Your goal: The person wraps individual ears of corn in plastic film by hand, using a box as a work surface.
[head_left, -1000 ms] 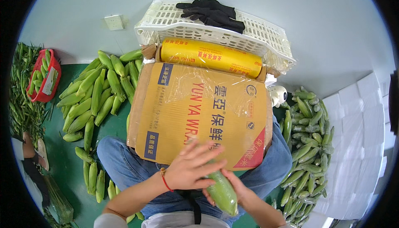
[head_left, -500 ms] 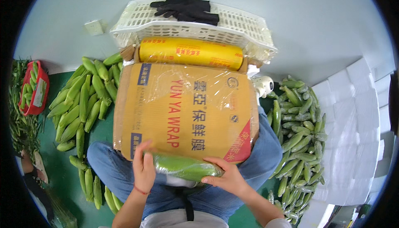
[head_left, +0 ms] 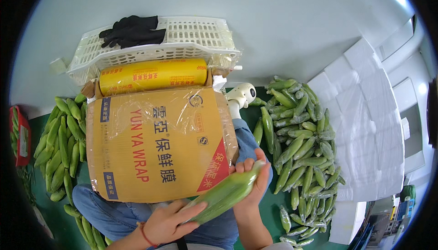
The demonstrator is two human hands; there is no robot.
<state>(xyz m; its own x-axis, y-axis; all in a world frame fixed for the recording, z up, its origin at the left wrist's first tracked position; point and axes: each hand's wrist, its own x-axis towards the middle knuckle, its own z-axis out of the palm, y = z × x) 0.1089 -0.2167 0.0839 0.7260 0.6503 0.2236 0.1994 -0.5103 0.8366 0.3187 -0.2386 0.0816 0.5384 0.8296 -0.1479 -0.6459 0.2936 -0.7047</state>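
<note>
An ear of corn in its green husk, with shiny clear film around it, lies tilted across my lap in both hands. My left hand is closed over its lower left end, the fingers along the husk. My right hand grips the upper right end, its fingers wrapped round the tip. Just beyond the hands, a brown cardboard box rests on my legs. At the box's far edge sits a yellow roll of cling film, and a sheet of clear film is spread over the box top.
Unwrapped corn is heaped on the green floor at left, beside a red basket. Film-wrapped ears are piled at right, near white foam blocks. Black gloves lie on a white plastic crate. A white round-headed device stands beside the box.
The view has swung right. The corn has gone from lying along the box's near edge to a tilted hold at the box's near right corner, right end raised. Both hands have moved with it.
</note>
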